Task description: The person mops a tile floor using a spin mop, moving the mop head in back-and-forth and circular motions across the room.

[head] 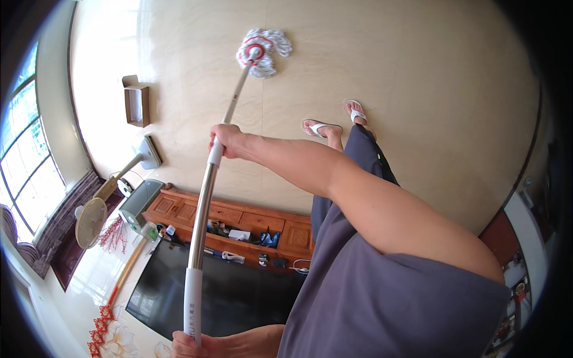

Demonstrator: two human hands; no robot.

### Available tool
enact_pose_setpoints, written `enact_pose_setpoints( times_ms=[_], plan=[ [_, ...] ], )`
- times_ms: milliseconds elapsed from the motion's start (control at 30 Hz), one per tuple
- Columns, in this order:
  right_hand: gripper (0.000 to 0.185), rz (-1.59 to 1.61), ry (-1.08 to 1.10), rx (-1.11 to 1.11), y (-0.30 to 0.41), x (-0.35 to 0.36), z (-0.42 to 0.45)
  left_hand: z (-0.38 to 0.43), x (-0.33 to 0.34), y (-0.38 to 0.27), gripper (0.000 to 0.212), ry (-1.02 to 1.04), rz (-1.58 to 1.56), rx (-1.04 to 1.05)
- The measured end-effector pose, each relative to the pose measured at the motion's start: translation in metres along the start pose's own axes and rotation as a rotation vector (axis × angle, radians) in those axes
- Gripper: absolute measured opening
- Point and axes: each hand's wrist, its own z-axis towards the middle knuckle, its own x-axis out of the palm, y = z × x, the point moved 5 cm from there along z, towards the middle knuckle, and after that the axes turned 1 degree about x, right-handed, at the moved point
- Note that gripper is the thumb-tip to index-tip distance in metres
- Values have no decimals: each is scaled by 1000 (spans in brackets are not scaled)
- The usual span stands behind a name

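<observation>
My right hand (227,141) is closed around the white sleeve partway along a telescopic mop handle (201,215). My left hand (197,345) grips the thick white end section of the same handle, at the bottom edge of the picture. The handle runs up to a twist mop's head (254,51) of white strands with red parts, which rests spread out on the glossy beige floor (403,58). Dark printed writing shows on the white section just above my left hand. My feet in white flip-flops (320,128) stand on the floor, to the right of and below the mop head.
An open cardboard box (136,105) and a pedestal fan (150,152) stand at the left. Below are a carved wooden TV cabinet (179,208), holding small items, a large black television (219,291) and a grey speaker-like box (141,203). A barred window (29,156) is at the far left.
</observation>
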Motion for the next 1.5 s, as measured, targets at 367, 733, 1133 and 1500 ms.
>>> enact_pose_setpoints(
  times_ms=[367, 733, 1133, 1500],
  plan=[
    [21, -15, 219, -106, 78, -99, -122, 20, 98, -46, 33, 349, -188, 17],
    [9, 206, -286, -451, 135, -333, -132, -51, 78, 100, 31, 149, -486, -641],
    [34, -336, -14, -236, -16, -15, 29, -65, -85, 13, 34, -426, 63, -221],
    [26, -456, 48, -175, 13, -75, -58, -34, 39, -43, 39, 166, 215, 144]
  ],
)
